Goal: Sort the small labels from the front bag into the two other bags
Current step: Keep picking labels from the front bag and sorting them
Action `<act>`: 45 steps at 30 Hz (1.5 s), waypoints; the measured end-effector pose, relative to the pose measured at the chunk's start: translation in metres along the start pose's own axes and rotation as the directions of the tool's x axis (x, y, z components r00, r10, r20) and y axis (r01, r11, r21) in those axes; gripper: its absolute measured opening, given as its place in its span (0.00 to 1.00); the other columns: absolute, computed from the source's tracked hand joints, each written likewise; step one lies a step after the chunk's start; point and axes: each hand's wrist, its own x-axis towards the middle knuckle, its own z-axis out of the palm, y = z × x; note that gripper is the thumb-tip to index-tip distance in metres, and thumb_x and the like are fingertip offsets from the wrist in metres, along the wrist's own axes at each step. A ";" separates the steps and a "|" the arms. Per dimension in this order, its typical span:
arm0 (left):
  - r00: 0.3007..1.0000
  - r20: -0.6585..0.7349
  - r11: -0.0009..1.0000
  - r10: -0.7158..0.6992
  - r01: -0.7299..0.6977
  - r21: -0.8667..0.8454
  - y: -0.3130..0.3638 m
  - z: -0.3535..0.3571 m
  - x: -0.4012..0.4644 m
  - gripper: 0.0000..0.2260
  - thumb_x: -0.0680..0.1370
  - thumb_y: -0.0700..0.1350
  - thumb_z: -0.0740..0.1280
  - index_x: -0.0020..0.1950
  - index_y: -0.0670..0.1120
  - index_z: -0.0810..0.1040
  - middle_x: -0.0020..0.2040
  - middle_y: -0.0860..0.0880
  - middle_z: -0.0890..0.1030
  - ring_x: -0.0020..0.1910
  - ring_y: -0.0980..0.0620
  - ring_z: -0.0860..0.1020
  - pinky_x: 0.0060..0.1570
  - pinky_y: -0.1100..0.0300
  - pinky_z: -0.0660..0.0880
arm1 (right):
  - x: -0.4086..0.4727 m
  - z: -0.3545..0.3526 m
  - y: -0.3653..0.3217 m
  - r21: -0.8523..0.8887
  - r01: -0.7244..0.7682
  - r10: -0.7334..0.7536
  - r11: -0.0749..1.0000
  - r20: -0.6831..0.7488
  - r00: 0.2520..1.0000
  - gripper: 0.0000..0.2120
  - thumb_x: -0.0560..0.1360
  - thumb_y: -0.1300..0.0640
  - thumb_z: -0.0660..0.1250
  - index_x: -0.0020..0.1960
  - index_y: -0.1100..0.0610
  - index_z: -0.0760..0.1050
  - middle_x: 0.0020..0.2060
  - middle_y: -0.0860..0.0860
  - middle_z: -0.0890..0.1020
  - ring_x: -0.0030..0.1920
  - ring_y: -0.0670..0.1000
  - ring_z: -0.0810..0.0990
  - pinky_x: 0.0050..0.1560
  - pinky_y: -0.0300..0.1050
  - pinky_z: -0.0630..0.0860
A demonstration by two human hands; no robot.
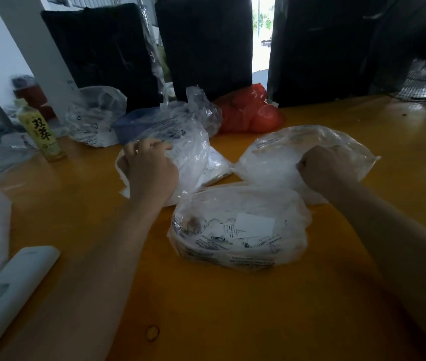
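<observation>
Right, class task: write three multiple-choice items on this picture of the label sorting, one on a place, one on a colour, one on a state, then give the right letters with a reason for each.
1. Where does the front bag lie?
A. nearest the person, between the two forearms
B. behind the red bag
C. on the white remote

2. What colour is the table?
A. grey
B. orange-yellow
C. green

3. What is the left hand doing?
A. lying flat on the table
B. holding the bottle
C. gripping the plastic of the left bag

Answers:
1 A: it sits closest to the camera, with the other two bags beyond it.
2 B: the bare surface all round the bags is orange-yellow.
3 C: its fingers curl over the bag's edge, while the right hand rests fisted on the right bag.
</observation>
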 end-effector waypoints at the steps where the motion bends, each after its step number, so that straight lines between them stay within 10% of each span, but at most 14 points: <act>1: 0.998 -0.056 0.999 0.030 -0.031 -0.019 0.004 -0.003 -0.005 0.18 0.80 0.39 0.61 0.65 0.53 0.81 0.69 0.48 0.75 0.71 0.41 0.65 0.69 0.42 0.62 | -0.002 -0.005 0.001 -0.013 0.009 -0.009 1.000 0.002 1.000 0.16 0.83 0.52 0.63 0.42 0.60 0.79 0.39 0.56 0.81 0.42 0.57 0.79 0.49 0.49 0.75; 8: 0.945 -0.117 0.788 0.307 -0.321 -0.525 0.052 -0.016 -0.055 0.12 0.82 0.38 0.60 0.55 0.44 0.84 0.50 0.51 0.83 0.48 0.63 0.77 0.51 0.71 0.71 | -0.024 -0.030 -0.009 0.053 0.129 -0.128 0.990 -0.036 0.991 0.18 0.80 0.55 0.67 0.31 0.51 0.73 0.25 0.43 0.70 0.29 0.47 0.72 0.45 0.47 0.75; 14: 0.908 0.374 0.578 0.191 0.204 -0.791 0.050 -0.002 -0.078 0.08 0.81 0.55 0.64 0.57 0.56 0.81 0.50 0.59 0.85 0.48 0.60 0.84 0.48 0.64 0.81 | -0.039 -0.025 -0.019 0.318 0.221 -0.191 0.922 -0.123 0.974 0.05 0.78 0.54 0.71 0.43 0.53 0.81 0.37 0.45 0.82 0.38 0.45 0.78 0.37 0.37 0.70; 19: 0.812 0.547 0.478 0.203 0.405 -0.779 0.047 0.008 -0.077 0.28 0.67 0.76 0.72 0.61 0.64 0.76 0.56 0.60 0.85 0.53 0.58 0.86 0.58 0.54 0.82 | -0.062 -0.012 -0.049 0.535 0.355 -0.390 0.767 -0.051 0.919 0.02 0.76 0.51 0.73 0.46 0.46 0.81 0.39 0.38 0.81 0.42 0.34 0.80 0.39 0.26 0.74; 22: 0.822 0.538 0.424 0.186 0.427 -0.798 0.041 0.011 -0.082 0.31 0.70 0.69 0.76 0.66 0.54 0.80 0.54 0.53 0.88 0.53 0.54 0.87 0.52 0.59 0.83 | -0.067 -0.001 -0.056 0.548 0.376 -0.440 0.747 -0.016 0.898 0.02 0.76 0.52 0.74 0.45 0.47 0.81 0.37 0.38 0.81 0.40 0.32 0.78 0.39 0.24 0.71; 26: 0.853 0.508 0.316 0.115 0.454 -0.833 0.034 0.012 -0.084 0.08 0.73 0.50 0.77 0.51 0.53 0.89 0.50 0.48 0.89 0.50 0.50 0.87 0.50 0.63 0.82 | -0.068 0.006 -0.055 0.575 0.326 -0.401 0.750 0.003 0.916 0.08 0.76 0.51 0.74 0.54 0.48 0.81 0.40 0.41 0.81 0.41 0.39 0.80 0.38 0.30 0.74; 36: 0.815 0.579 0.092 0.021 0.575 -0.813 0.036 0.013 -0.087 0.10 0.71 0.43 0.75 0.51 0.48 0.90 0.50 0.42 0.88 0.48 0.50 0.87 0.47 0.63 0.82 | -0.068 0.008 -0.048 0.786 0.137 -0.317 0.602 0.078 0.945 0.08 0.78 0.55 0.72 0.57 0.50 0.81 0.40 0.48 0.83 0.36 0.44 0.80 0.37 0.38 0.78; 41: 0.796 0.604 -0.006 -0.016 0.604 -0.797 0.033 0.010 -0.088 0.13 0.71 0.43 0.75 0.54 0.42 0.86 0.51 0.39 0.88 0.46 0.47 0.87 0.43 0.60 0.83 | -0.069 0.008 -0.047 0.729 0.153 -0.336 0.667 0.111 0.935 0.05 0.81 0.51 0.69 0.52 0.49 0.82 0.40 0.44 0.83 0.39 0.40 0.82 0.41 0.40 0.80; 45: 0.788 0.616 -0.057 -0.008 0.615 -0.787 0.034 0.006 -0.088 0.12 0.73 0.44 0.74 0.54 0.40 0.83 0.51 0.41 0.88 0.44 0.49 0.87 0.40 0.60 0.83 | -0.058 0.001 -0.041 0.560 0.225 -0.177 0.797 -0.140 0.974 0.04 0.81 0.56 0.68 0.52 0.50 0.81 0.44 0.41 0.82 0.39 0.39 0.79 0.40 0.28 0.70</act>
